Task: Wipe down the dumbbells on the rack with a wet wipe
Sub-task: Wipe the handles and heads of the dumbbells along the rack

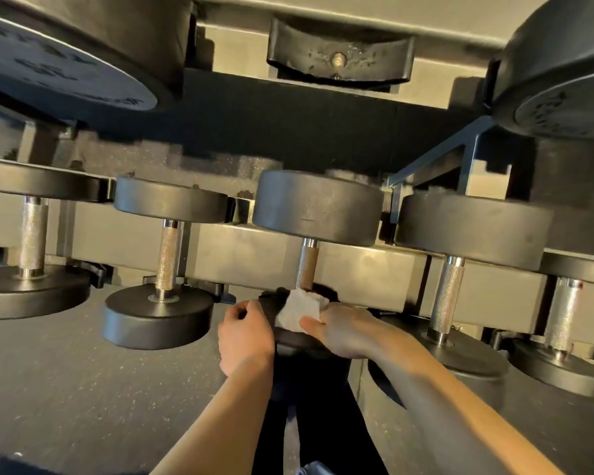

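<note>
Dumbbells are seen lying in a row across the rack (367,265), handles pointing from the far side toward the viewer. The middle dumbbell (318,207) is taken as the landmark here. Its far head is fully visible above a knurled metal handle (306,265), while its near head (300,337) is largely covered by both hands.

A white wipe (297,310) is pressed against the top of that near head, just below the foot of the handle. The wipe is held by the right hand (340,332), with the thumb laid along its lower edge and the fingers curled behind it; the grip appears closed on the wipe. The left hand (244,337) is placed on the left side of the same near head, fingers curled around its rim in a steadying hold. The exact contact of the fingertips cannot be told, as they are hidden behind the head.

To the left of the middle dumbbell, a smaller dumbbell (162,313) is seen, and beyond it another (31,289) at the picture's edge. To the right, a larger dumbbell (474,228) is seen, partly covered by the right forearm. Above the middle dumbbell, an upper shelf is noted, with an empty black cradle (338,53) and large dumbbell heads at both sides. A dark speckled floor (83,389) lies below and to the left.
</note>
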